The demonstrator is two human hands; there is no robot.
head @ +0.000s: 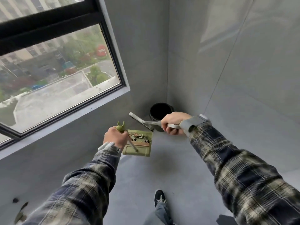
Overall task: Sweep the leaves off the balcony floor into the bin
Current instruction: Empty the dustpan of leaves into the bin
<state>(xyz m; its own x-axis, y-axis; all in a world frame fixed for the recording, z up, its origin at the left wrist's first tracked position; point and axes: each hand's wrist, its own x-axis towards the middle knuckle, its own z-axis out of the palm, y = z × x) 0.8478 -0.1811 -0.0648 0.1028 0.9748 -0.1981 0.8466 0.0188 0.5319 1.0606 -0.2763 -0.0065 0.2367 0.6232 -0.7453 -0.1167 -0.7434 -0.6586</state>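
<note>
- The left hand [115, 138] is curled round the upright stem of an olive-green plastic long-handled dustpan [138, 151] and holds it off the grey balcony floor [178, 168].
- A small heap of dry brown and green leaves [138, 135] lies in the pan against its comb-toothed back edge, so this share of the sweeping looks done.
- The right hand [173, 122] grips the pale grey metal handle of a broom [151, 122], fingers wrapped underneath. I cannot make out the brush head clearly.
- A round black plastic bin [160, 111] stands in the corner where the two grey walls meet, its mouth open. The right hand and broom partly hide its near side.
- The pan hangs near the bin, on the window side and short of it, not over its mouth. The load has not been tipped in.
- At least two dark leaves [21, 211] lie on the floor at the lower left by the wall, well apart from the bin.
- My reading: the task is past halfway. What is left is emptying this pan, then gathering those stray leaves and binning them too.
</note>
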